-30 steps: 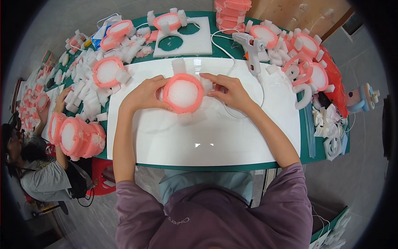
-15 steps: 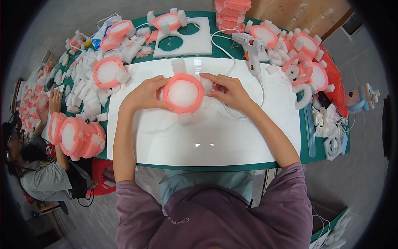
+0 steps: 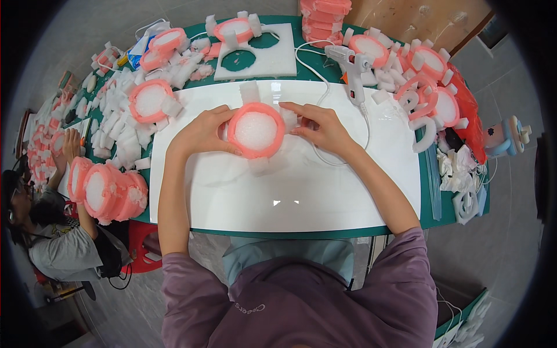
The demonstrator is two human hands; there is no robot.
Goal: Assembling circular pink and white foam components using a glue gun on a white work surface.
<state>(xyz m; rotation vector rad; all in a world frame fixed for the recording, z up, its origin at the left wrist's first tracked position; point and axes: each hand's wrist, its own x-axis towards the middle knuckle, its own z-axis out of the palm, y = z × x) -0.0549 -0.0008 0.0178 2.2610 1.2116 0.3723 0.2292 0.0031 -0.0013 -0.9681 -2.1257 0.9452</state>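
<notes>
A round pink foam ring (image 3: 233, 124) with a white foam middle is over the white board, roughly at its centre. My left hand (image 3: 203, 132) grips its left side, thumb low and fingers behind the rim. On the right side sits a small white foam block (image 3: 289, 119), pinched between the thumb and fingers of my right hand (image 3: 322, 129) against the ring. Another white foam block (image 3: 249, 91) stands out from the ring's top edge, and a further pale piece (image 3: 259, 165) shows at its bottom edge. The fingertips behind the ring are hidden.
A white glue gun (image 3: 351, 68) stands beyond my right hand, its cord (image 3: 368, 130) looping over the white board (image 3: 290, 203). Loose foam blocks (image 3: 119, 124) and stacked pink rings (image 3: 107, 191) lie left. A foam sheet with round holes (image 3: 284, 61) lies behind. A co-worker (image 3: 64, 249) sits left.
My hands, the ring and the block stay in place. At the far left, the co-worker's hand has shifted slightly.
</notes>
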